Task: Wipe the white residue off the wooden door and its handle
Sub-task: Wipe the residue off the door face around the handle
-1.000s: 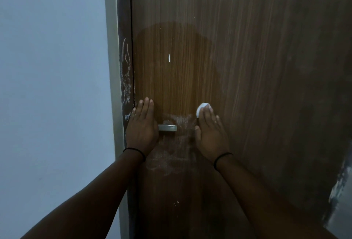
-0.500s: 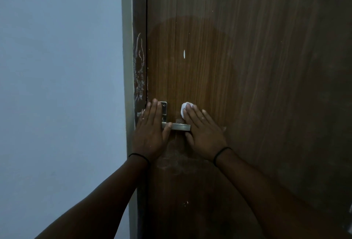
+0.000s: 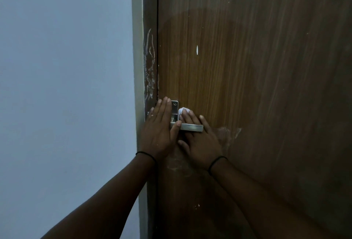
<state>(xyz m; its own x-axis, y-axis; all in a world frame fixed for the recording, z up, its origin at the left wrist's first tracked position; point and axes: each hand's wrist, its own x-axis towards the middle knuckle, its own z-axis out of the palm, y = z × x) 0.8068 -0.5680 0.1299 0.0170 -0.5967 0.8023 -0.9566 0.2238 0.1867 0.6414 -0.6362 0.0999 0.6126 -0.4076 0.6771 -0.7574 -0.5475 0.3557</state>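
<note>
The brown wooden door [image 3: 247, 86] fills the right of the view, with a metal lever handle [image 3: 191, 127] near its left edge. My left hand [image 3: 159, 130] lies flat over the door edge and handle plate, thumb on the lever. My right hand [image 3: 200, 139] passes behind the lever with straight fingers, pressing a small white cloth [image 3: 182, 112] against the door beside the handle plate. White residue [image 3: 226, 134] smears the wood to the right of and below the handle. A small white fleck [image 3: 197, 50] sits higher up.
The dark door frame [image 3: 149, 58] left of the door carries white scratchy marks above the handle. A pale blue-grey wall [image 3: 66, 86] takes up the left half of the view.
My right hand with the cloth has slid left, from the open wood to behind the lever beside the handle plate. My left hand stays on the door edge. The view has shifted left.
</note>
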